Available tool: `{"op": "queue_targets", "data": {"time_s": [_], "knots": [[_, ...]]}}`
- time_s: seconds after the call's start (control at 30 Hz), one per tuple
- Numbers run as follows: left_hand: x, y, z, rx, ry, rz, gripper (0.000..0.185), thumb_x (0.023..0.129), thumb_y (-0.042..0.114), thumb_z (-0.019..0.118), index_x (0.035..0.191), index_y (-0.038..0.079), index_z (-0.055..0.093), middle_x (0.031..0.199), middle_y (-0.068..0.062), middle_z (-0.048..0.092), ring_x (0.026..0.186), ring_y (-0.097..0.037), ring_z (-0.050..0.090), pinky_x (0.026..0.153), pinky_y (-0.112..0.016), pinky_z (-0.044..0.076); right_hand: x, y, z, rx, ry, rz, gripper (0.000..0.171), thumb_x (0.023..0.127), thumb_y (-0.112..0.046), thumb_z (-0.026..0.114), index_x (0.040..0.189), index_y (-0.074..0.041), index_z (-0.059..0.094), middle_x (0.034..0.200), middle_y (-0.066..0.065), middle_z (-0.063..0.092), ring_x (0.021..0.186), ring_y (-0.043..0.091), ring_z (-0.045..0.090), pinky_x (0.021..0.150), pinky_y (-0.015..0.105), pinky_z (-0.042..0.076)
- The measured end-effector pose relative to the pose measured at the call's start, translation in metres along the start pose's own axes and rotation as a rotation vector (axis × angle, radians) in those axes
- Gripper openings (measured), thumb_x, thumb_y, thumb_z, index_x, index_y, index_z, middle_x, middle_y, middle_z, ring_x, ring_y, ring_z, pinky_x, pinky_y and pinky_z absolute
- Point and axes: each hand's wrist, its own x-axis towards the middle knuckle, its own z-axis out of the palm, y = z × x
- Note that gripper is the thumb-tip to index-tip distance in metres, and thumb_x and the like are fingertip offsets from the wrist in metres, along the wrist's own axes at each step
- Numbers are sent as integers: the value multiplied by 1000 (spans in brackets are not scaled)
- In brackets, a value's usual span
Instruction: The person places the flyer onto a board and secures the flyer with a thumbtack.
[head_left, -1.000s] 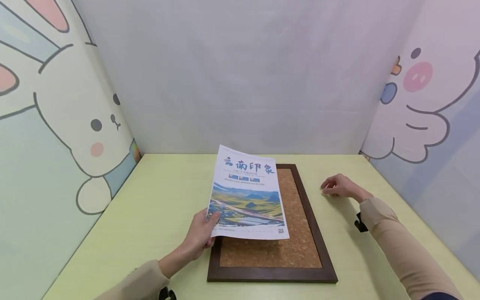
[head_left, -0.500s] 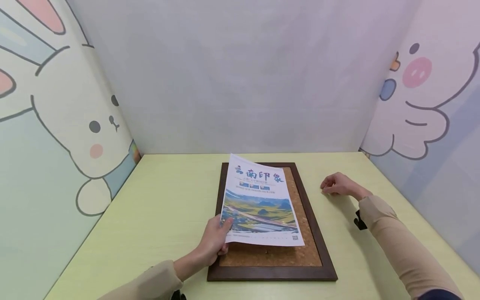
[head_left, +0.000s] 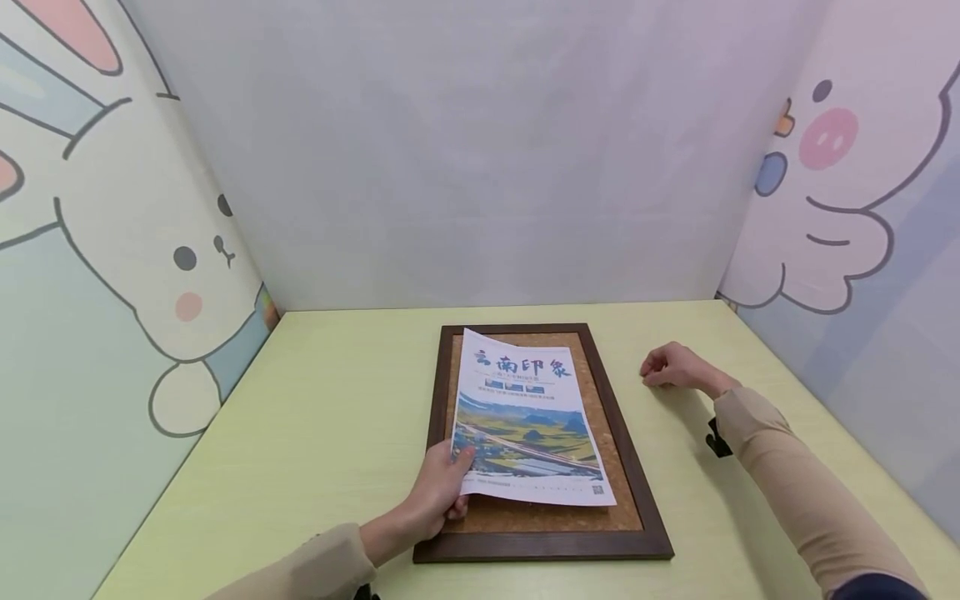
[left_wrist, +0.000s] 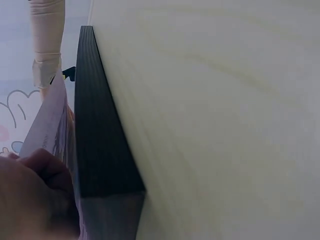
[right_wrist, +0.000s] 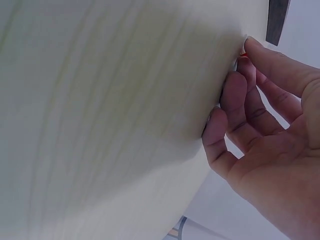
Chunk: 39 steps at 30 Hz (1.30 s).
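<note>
My left hand (head_left: 438,492) grips a printed poster (head_left: 528,429) by its lower left edge, thumb on top and fingers underneath. The sheet shows blue lettering and a landscape. It lies over a cork board (head_left: 551,521) with a dark brown frame (head_left: 543,547); its lower edge is a little raised. In the left wrist view, my left hand (left_wrist: 32,192) is beside the frame's dark side (left_wrist: 97,125). To the right of the board, my right hand (head_left: 678,368) rests on the table. In the right wrist view its fingers are curled, with a small red thing (right_wrist: 243,54) between thumb and forefinger, mostly hidden.
The pale yellow-green table (head_left: 337,400) extends on both sides of the board. A grey backdrop (head_left: 465,167) stands behind it. Printed cartoon walls, with a rabbit (head_left: 150,250) on the left and a white figure (head_left: 847,183) on the right, bound the sides.
My left hand has carried the poster to the right and lowered it over the cork board. My right hand has stayed in place on the table.
</note>
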Motion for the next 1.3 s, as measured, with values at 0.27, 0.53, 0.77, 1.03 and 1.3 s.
{"op": "queue_targets", "data": {"time_s": [0.27,0.53,0.77,1.03,1.3], "knots": [[3,0,-1,6,-40,-20,34,104,19,38,129,-4,44,67,-3,65,36,-3,39,35,-18,34,0,-1,-1,4,0,5,16,83,-8,72,91,5,68,79,7,67,65,4,51,60,20,44],[3,9,-11,111,-225,-5,37,104,24,41,134,4,49,75,-13,71,35,-5,42,34,-20,36,1,-2,-2,-21,16,1,15,83,-10,73,91,3,70,81,7,69,66,5,52,61,20,45],[5,23,-28,459,-263,3,50,101,35,49,136,1,41,56,-3,52,34,-6,36,32,-22,27,3,-6,-7,-8,11,29,18,85,-13,72,92,3,68,76,5,66,64,8,53,58,23,45],[24,37,-39,995,-14,244,46,93,28,63,121,-2,45,72,-7,56,54,-15,45,46,-27,33,21,-17,-18,177,49,78,26,89,-13,69,101,9,63,84,15,69,69,14,63,65,29,55],[43,28,-46,1233,-125,438,64,86,43,70,132,4,50,139,-20,44,128,-37,36,100,-54,33,51,-47,-14,239,96,57,26,92,-15,66,105,6,64,97,26,67,82,32,66,78,44,56]]}}
